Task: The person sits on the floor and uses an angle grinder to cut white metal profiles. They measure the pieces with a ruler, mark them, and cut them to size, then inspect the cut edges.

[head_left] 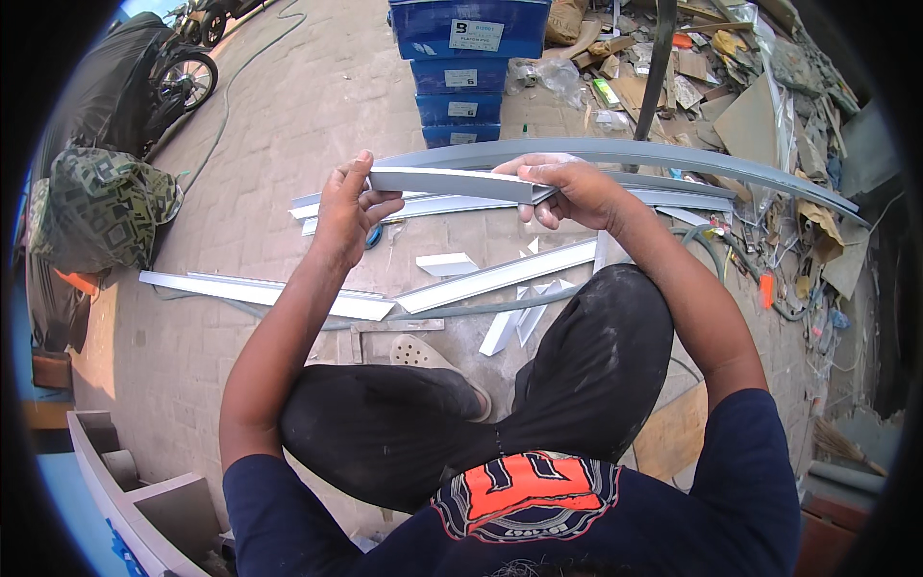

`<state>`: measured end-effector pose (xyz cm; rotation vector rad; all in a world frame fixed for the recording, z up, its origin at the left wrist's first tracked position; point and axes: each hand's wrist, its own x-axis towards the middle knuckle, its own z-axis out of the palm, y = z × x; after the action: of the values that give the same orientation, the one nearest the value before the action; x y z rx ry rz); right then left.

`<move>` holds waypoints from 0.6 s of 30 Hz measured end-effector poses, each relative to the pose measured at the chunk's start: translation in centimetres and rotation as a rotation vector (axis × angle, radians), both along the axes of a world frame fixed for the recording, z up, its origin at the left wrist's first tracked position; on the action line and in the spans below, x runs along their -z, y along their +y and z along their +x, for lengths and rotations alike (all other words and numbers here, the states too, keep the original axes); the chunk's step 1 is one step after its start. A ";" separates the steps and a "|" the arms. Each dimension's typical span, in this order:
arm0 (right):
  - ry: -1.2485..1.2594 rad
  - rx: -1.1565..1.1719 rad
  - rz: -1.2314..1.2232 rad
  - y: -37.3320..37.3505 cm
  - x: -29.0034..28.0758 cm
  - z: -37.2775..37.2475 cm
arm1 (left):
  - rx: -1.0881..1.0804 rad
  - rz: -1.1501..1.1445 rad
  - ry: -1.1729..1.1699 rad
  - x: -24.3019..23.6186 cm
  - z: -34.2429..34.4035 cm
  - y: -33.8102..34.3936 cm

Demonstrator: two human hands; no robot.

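Note:
A short grey angled trim piece [447, 182] is held up horizontally in both my hands. My left hand [356, 202] grips its left end, with the thumb upright at the tip. My right hand [567, 192] grips the right end, fingers curled under it, pale dust on them. Longer grey strips [673, 153] lie behind it on the paving [221, 212]. White strips [510, 272] and several small offcuts [445, 263] lie below, by a metal square [385, 327] and a hose [461, 313].
Blue crates [464, 77] are stacked ahead. Debris [711, 87] is piled at the right beside a dark pole [654, 67]. A covered motorbike [115, 106] and a patterned bundle [101, 207] stand at the left. A grey shelf-like frame [163, 500] sits at the lower left.

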<state>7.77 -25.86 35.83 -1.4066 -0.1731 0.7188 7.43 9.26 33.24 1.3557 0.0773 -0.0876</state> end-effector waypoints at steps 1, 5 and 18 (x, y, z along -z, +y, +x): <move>-0.035 -0.013 0.000 0.0 0.0 0.0 | 0.003 0.002 -0.005 -0.2 -0.1 0.0; -0.027 0.122 -0.040 -0.1 0.4 0.4 | -0.012 0.004 -0.021 -0.6 -0.6 0.0; -0.104 0.117 -0.188 0.6 0.9 0.3 | 0.269 1.123 -0.563 -0.8 -2.3 -1.0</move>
<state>8.09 -25.21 34.94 -1.6214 -0.1050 0.5771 5.13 8.21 34.01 2.4544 -0.6191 0.1418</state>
